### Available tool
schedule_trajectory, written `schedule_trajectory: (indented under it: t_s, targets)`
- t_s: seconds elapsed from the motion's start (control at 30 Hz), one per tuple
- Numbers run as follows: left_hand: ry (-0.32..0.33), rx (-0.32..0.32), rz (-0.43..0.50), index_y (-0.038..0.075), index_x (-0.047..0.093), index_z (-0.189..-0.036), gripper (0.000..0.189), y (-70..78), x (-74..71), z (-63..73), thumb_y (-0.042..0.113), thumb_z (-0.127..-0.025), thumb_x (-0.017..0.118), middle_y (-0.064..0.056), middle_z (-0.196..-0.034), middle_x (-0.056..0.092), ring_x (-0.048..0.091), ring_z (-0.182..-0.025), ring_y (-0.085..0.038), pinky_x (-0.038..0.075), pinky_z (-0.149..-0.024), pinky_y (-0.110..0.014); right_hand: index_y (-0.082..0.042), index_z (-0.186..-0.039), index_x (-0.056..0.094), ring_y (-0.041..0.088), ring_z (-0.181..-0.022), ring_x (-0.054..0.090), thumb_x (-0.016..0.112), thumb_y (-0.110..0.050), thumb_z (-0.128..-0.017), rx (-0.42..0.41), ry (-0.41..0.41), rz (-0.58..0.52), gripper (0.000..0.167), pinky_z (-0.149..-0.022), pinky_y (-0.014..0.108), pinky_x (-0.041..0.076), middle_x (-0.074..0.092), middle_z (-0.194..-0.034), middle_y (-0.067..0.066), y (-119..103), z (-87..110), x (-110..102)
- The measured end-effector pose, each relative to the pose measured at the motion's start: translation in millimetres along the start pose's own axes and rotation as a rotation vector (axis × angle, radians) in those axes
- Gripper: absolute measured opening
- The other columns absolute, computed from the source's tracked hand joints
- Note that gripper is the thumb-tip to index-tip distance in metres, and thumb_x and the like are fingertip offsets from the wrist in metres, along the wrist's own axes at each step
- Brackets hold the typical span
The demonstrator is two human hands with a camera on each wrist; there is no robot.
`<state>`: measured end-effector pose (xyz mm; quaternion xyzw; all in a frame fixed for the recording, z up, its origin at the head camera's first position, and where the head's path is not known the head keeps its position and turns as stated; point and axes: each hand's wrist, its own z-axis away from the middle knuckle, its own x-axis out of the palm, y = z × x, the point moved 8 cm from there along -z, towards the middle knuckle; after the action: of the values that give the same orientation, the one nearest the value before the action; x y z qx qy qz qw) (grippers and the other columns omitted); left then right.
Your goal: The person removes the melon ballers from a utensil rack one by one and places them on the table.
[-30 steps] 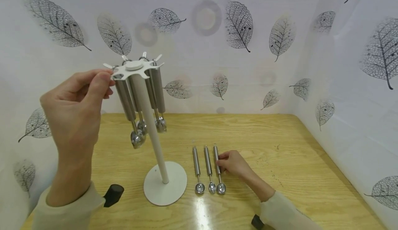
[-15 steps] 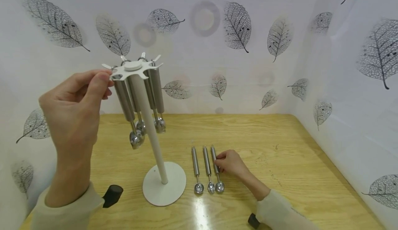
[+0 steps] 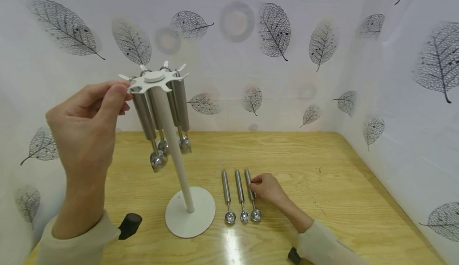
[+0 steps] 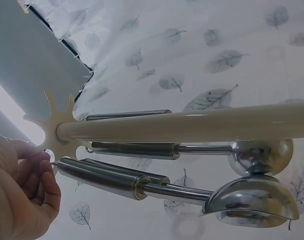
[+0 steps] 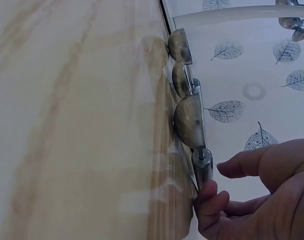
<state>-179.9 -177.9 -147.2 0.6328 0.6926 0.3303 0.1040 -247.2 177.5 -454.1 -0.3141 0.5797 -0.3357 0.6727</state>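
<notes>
My left hand (image 3: 87,125) pinches one arm of the white star-shaped top (image 3: 153,78) of a utensil rack, right by the ring of a hanging melon baller (image 3: 143,115). Several steel scoops (image 4: 262,155) hang from the rack, handles up. On the table, three steel melon ballers lie side by side with their bowls toward me: a left one (image 3: 226,187), a middle one (image 3: 239,185) with a narrow, oval head, and a right one (image 3: 255,216). My right hand (image 3: 269,187) grips the handle of the right one, fingertips on the handle (image 5: 204,167) in the right wrist view.
The rack's round white base (image 3: 190,221) stands on the wooden table (image 3: 305,157), left of the three melon ballers. A white curtain (image 3: 222,57) printed with leaves surrounds the table at the back and sides. Black mounts (image 3: 130,225) sit at both wrists.
The right melon baller's bowl has swung slightly away from the middle one, with my right hand at its handle. My left hand and the rack have stayed put.
</notes>
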Motion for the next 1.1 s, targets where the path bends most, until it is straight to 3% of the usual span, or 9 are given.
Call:
schedule_trajectory:
  t_s: [0.23,0.37,0.53,0.63,0.77,0.87,1.1]
  targets:
    - [0.022,-0.047,0.048,-0.018,0.073,-0.101,0.024,-3.1,-1.7,-0.5,0.002,-0.090,0.080,-0.016,-0.086,0.074,0.063,-0.069,-0.021,0.056,-0.070,-0.020,0.012,-0.123,0.065,0.019,-0.078,0.066,0.067,-0.014,-0.098,-0.040,0.021,0.032,0.036,-0.068,0.032,0.058,0.071,-0.102,0.014,-5,0.2,-11]
    - [0.013,-0.005,0.017,-0.018,0.074,-0.101,0.026,-1.4,-1.2,-0.7,0.005,-0.090,0.080,-0.016,-0.085,0.074,0.063,-0.068,-0.020,0.056,-0.068,-0.020,0.010,-0.124,0.065,0.023,-0.082,0.068,0.066,-0.013,-0.100,-0.101,0.013,-0.037,0.033,-0.073,0.038,0.060,0.070,-0.099,0.011,-18,0.7,-15]
    - [0.016,-0.006,0.023,-0.018,0.073,-0.100,0.026,-1.7,-0.9,-0.6,0.005,-0.090,0.080,-0.017,-0.085,0.074,0.063,-0.068,-0.019,0.056,-0.068,-0.020,0.007,-0.128,0.064,0.033,-0.090,0.067,0.063,-0.014,-0.103,-0.152,-0.032,-0.146,0.033,-0.078,0.046,0.060,0.069,-0.105,0.017,-43,4.3,-20]
    - [0.021,-0.011,0.028,-0.019,0.073,-0.100,0.026,-1.4,-0.3,-0.3,0.004,-0.090,0.080,-0.017,-0.085,0.074,0.063,-0.067,-0.019,0.056,-0.068,-0.019,0.004,-0.132,0.063,0.036,-0.095,0.065,0.062,-0.016,-0.104,-0.186,-0.065,-0.195,0.034,-0.076,0.039,0.059,0.069,-0.107,0.014,-58,6.9,-22]
    - [0.023,-0.014,0.035,-0.019,0.073,-0.100,0.026,-0.8,0.6,0.1,0.004,-0.090,0.080,-0.016,-0.083,0.073,0.063,-0.067,-0.019,0.056,-0.067,-0.019,0.002,-0.134,0.063,0.030,-0.097,0.066,0.061,-0.018,-0.105,-0.239,-0.072,-0.251,0.034,-0.075,0.029,0.057,0.070,-0.111,0.010,-77,9.7,-25]
    - [0.026,-0.026,0.043,-0.019,0.073,-0.100,0.026,-1.2,0.6,0.2,0.003,-0.090,0.080,-0.016,-0.082,0.073,0.062,-0.067,-0.020,0.055,-0.067,-0.020,0.000,-0.133,0.065,0.025,-0.096,0.066,0.063,-0.020,-0.105,-0.274,-0.056,-0.291,0.034,-0.076,0.028,0.057,0.071,-0.113,0.010,-91,11.3,-28]
    - [0.025,-0.023,0.027,-0.018,0.074,-0.100,0.025,-0.5,-0.1,-0.2,0.004,-0.090,0.080,-0.015,-0.084,0.074,0.063,-0.067,-0.019,0.056,-0.068,-0.019,0.000,-0.130,0.067,0.029,-0.099,0.066,0.065,-0.021,-0.105,-0.370,-0.039,-0.350,0.034,-0.078,0.027,0.058,0.071,-0.112,0.011,-126,17.2,-35]
